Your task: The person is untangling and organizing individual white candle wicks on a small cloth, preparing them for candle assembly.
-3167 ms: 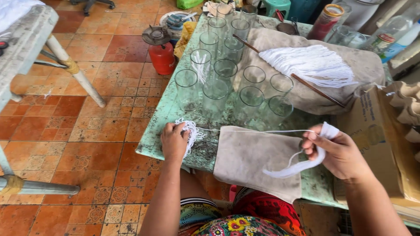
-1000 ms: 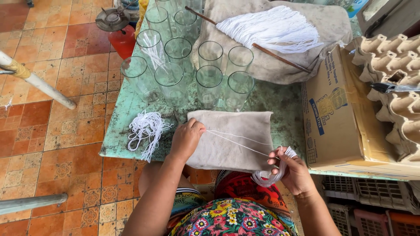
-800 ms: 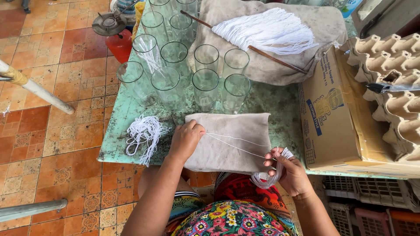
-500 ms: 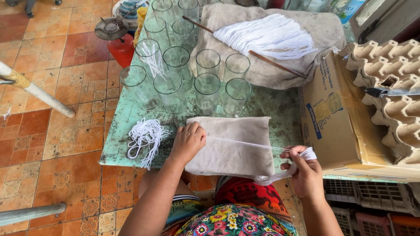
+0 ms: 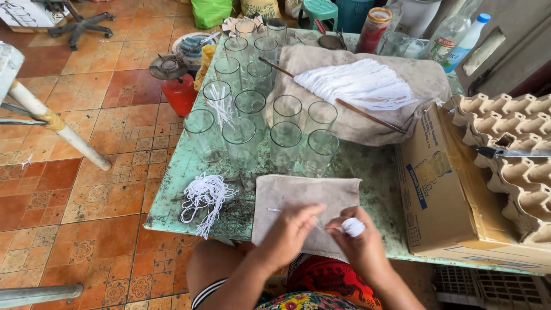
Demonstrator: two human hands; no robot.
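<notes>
While both hands' fingers pinch white string [image 5: 351, 227] over cloth [image 5: 304, 198]: glasses [image 5: 285, 138] behind, box [image 5: 442, 189] rt.

A worn, pale green worktop [image 5: 178, 172], speckled with dark grime, was seen from above. A cluster of empty clear drinking glasses [image 5: 270, 115] was stood on its left and middle part. A loose tangle of cut white strings [image 5: 205, 198] was laid near the front left edge, just beside a folded grey cloth [image 5: 304, 198] spread at the front. A larger grey cloth [image 5: 367, 92] was spread at the back right, and a brown cardboard box [image 5: 442, 189] was set on the right end. Bottles and jars [image 5: 413, 34] were stood along the far edge.
</notes>
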